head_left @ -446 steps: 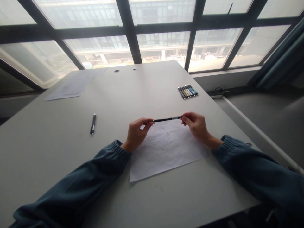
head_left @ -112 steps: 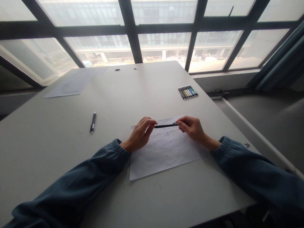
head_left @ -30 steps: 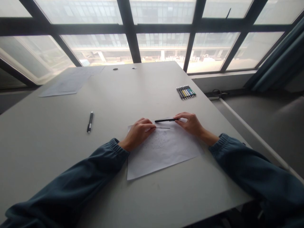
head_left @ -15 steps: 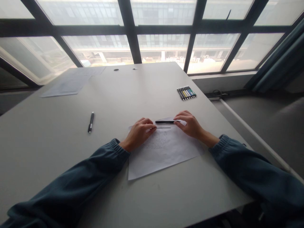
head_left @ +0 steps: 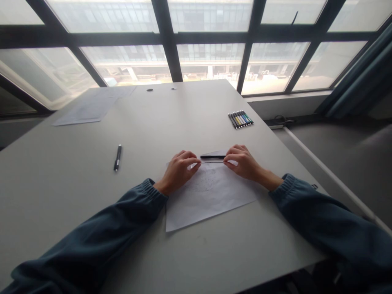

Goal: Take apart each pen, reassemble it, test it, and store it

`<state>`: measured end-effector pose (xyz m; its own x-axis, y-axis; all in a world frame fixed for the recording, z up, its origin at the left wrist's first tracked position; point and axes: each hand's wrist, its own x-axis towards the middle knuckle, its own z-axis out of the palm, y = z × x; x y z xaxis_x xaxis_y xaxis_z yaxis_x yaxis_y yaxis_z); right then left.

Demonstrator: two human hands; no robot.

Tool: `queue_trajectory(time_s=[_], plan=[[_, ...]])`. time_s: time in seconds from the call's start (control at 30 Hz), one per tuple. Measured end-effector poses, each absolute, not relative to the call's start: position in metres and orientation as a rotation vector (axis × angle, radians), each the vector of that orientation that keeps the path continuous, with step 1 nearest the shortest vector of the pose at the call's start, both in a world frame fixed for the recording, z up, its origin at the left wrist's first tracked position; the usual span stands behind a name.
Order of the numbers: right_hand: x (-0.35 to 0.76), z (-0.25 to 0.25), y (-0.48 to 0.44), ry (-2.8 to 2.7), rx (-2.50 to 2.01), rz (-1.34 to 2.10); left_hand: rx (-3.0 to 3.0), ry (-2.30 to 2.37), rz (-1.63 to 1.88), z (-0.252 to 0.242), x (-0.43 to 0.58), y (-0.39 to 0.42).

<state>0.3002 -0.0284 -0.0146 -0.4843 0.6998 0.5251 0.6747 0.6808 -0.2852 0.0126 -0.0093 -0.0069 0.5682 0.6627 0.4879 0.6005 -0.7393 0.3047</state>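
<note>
A thin dark rod (head_left: 212,162) runs level between my two hands, above the top part of a white paper (head_left: 211,204) with faint grey marks. My left hand (head_left: 180,170) pinches its left end between thumb and fingertips. At the other end, my right hand (head_left: 243,162) has thumb and forefinger closed on the rod. Just beyond it lies a thicker black pen (head_left: 212,157), its right end hidden behind my right fingers.
On the white table (head_left: 76,179) a dark pen (head_left: 117,158) lies to the left. A row of several pens (head_left: 240,119) with coloured parts is near the right edge. Papers (head_left: 88,107) lie at the far left, by the windows.
My right hand has moved from the thicker black pen to the right end of the thin rod. The rod's right end is slightly higher in view. My left hand has hardly moved.
</note>
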Motion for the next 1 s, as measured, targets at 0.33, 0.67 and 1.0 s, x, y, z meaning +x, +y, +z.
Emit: queue_trajectory(time_s=[0.33,0.67,1.0], plan=[[0.313,-0.015,-0.026,-2.335,-1.069,0.042,2.697,1.141,0.728,-0.011,0.01,-0.007],[0.313,-0.013,-0.025,-2.061,-1.125,0.03,2.564,1.138,1.026,-0.002,0.014,-0.013],[0.314,-0.014,-0.019,-1.74,-1.181,0.042,2.563,1.151,1.06,0.0,0.015,-0.014]])
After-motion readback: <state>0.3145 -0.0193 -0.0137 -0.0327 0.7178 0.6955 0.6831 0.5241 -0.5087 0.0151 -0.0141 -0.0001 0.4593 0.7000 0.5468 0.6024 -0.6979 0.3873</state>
